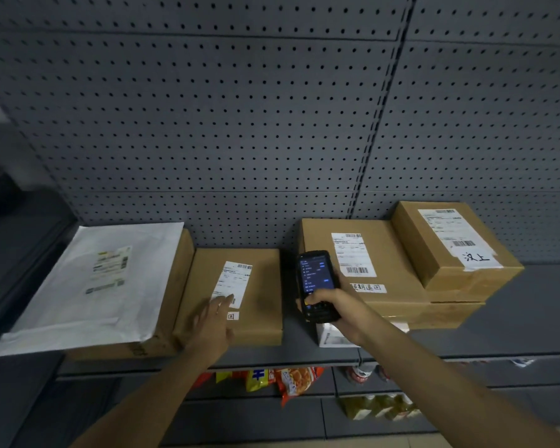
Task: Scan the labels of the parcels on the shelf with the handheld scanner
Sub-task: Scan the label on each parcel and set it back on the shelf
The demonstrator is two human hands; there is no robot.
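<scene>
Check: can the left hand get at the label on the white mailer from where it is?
Probably yes. The left hand rests open on the middle box, right beside the white mailer. The mailer's label faces up on top with nothing over it.

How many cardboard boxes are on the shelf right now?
5: one under the white mailer, one under the left hand, two stacked right, one atop them. More may be hidden.
</scene>
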